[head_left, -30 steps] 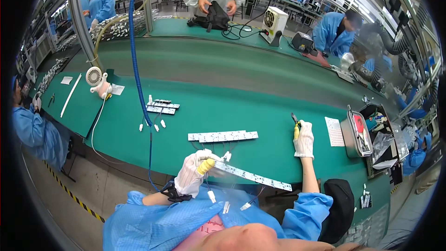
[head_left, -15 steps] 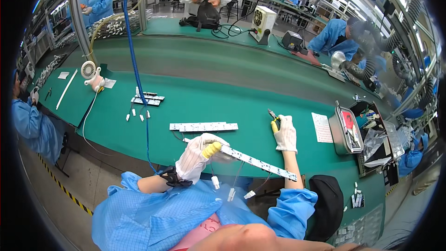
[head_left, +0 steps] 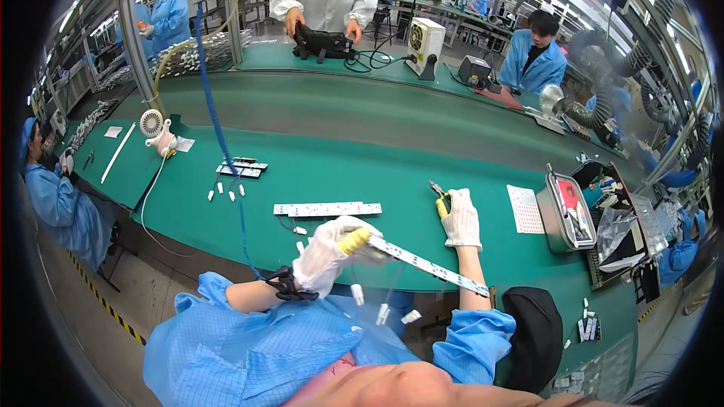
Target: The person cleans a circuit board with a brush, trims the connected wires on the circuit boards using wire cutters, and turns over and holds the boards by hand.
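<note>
My left hand (head_left: pixel 332 253), in a white glove with a yellow finger cover, is closed around one end of a long white circuit board strip (head_left: pixel 434 264). The strip slants down to the right, its far end passing over my right forearm. Several thin wires with white connectors (head_left: pixel 383 314) dangle below it. My right hand (head_left: pixel 461 220), also gloved, rests on the green mat, closed on yellow-handled pliers (head_left: pixel 440 200) whose tips point away from me. Beyond my left hand, more white board strips (head_left: pixel 327 209) lie side by side, a white connector (head_left: pixel 300 231) near them.
Further left lie more strips (head_left: pixel 243 169) under a coiled blue cord (head_left: pixel 211 105) tied to my left wristband. A small fan (head_left: pixel 157 124) stands at the left. To the right are a printed sheet (head_left: pixel 526 209), a metal box (head_left: pixel 567 215) and a tool tray (head_left: pixel 615 218). A person in white stands opposite.
My left hand and the strip have shifted slightly right. My right hand keeps its grip on the pliers. Opposite, the black bag is lower on the bench, and the person at right has straightened up.
</note>
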Available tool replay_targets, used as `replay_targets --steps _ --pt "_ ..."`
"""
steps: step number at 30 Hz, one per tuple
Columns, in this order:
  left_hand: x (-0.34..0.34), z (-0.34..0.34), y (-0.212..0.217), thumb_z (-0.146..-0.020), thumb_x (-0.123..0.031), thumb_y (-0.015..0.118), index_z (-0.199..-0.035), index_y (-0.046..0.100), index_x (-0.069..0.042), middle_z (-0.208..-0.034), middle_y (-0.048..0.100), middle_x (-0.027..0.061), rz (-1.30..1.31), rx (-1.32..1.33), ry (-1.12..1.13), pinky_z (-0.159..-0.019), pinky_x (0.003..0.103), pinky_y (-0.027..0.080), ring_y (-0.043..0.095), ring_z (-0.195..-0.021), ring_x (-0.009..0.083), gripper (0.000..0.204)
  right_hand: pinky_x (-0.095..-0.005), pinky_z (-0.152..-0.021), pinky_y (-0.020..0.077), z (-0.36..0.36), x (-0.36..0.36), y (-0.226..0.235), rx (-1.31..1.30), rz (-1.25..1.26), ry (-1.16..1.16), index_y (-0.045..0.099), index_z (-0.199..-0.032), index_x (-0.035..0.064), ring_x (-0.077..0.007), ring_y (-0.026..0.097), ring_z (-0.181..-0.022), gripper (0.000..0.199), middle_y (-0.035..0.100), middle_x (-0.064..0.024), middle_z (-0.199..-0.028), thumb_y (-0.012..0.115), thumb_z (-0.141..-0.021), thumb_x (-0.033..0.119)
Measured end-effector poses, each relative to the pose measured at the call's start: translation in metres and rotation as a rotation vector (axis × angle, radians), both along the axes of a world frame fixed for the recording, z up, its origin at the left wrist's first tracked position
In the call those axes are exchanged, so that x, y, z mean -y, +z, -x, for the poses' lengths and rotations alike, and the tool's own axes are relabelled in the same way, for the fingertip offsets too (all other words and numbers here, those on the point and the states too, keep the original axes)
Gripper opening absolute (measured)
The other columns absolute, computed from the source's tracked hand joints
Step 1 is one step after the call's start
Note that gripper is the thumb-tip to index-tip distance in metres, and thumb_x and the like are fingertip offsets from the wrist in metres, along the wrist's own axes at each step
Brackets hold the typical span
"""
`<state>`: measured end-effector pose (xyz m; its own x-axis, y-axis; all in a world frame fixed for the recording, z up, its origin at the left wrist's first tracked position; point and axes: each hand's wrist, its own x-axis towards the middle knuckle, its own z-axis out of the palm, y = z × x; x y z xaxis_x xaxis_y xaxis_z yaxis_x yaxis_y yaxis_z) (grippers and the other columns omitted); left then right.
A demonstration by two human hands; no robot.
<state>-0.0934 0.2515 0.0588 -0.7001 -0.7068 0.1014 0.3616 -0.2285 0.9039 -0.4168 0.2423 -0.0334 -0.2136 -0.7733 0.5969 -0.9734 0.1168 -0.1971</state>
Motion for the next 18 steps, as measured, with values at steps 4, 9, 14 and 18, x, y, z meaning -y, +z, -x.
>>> replay_targets --steps 4,9,14,18 --pt "-0.009 0.003 -0.002 -0.096 -0.026 0.056 -0.108 0.056 0.005 -0.099 0.066 0.0205 0.011 0.029 -0.072 -0.082 0.044 0.057 0.068 -0.091 0.0289 0.033 -0.0423 -0.071 0.0494 -0.005 0.007 0.002 0.039 -0.011 0.025 0.056 -0.102 0.0053 -0.0353 0.059 -0.085 0.028 0.053 -0.0151 -0.098 0.069 -0.081 0.018" --pt "-0.019 -0.021 -0.004 -0.097 -0.027 0.054 -0.109 0.056 0.007 -0.094 0.065 0.0174 0.233 0.212 0.012 -0.080 0.036 0.057 0.068 -0.088 0.0258 0.035 -0.0400 -0.070 0.0499 0.001 0.006 0.001 -0.014 0.024 -0.004 0.056 -0.103 0.0066 -0.0323 0.059 -0.085 0.032 0.055 -0.0135 -0.095 0.072 -0.080 0.023" --pt "0.024 -0.059 -0.011 -0.097 -0.027 0.054 -0.103 0.058 0.007 -0.092 0.066 0.0157 0.186 0.192 0.210 -0.075 0.034 0.056 0.069 -0.082 0.0236 0.035 -0.0395 -0.073 0.0494 -0.012 0.004 0.004 0.007 0.012 -0.017 0.057 -0.105 0.0050 -0.0321 0.059 -0.086 0.034 0.057 -0.0139 -0.093 0.073 -0.079 0.020" --pt "0.060 -0.069 -0.004 -0.097 -0.024 0.054 -0.103 0.055 0.007 -0.090 0.067 0.0183 0.113 0.133 0.210 -0.077 0.036 0.057 0.069 -0.082 0.0257 0.031 -0.0414 -0.071 0.0496 -0.015 -0.003 0.021 0.100 0.061 -0.067 0.057 -0.110 0.0038 -0.0351 0.060 -0.082 0.033 0.058 -0.0156 -0.093 0.070 -0.082 0.015"
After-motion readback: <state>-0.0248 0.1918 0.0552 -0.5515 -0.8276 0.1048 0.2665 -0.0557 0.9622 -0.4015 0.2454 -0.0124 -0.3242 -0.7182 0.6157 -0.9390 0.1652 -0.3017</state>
